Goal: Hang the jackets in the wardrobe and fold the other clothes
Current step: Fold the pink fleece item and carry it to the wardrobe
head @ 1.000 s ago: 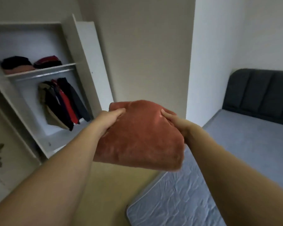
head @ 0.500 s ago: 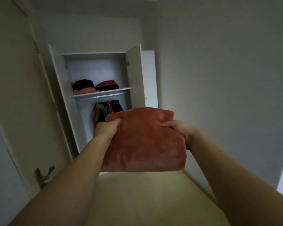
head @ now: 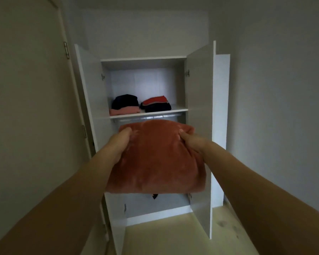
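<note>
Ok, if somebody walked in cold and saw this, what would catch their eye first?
First, the folded rust-orange garment filling the centre of the view, gripped at its far corners by the left hand and the right hand. Behind it stands the open white wardrobe, both doors swung wide. On its shelf sit two stacks of folded clothes, dark over pink at left, red over dark at right.

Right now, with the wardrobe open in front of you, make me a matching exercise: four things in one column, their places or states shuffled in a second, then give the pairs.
Things
1. folded rust-orange fleece garment
2. dark navy folded garment on a pink one
3. red folded garment on a dark pile
4. right white wardrobe door

Places or states
A. shelf, right side
B. swung open
C. held between left hand and right hand
D. shelf, left side

Pairs: 1-C, 2-D, 3-A, 4-B
</note>
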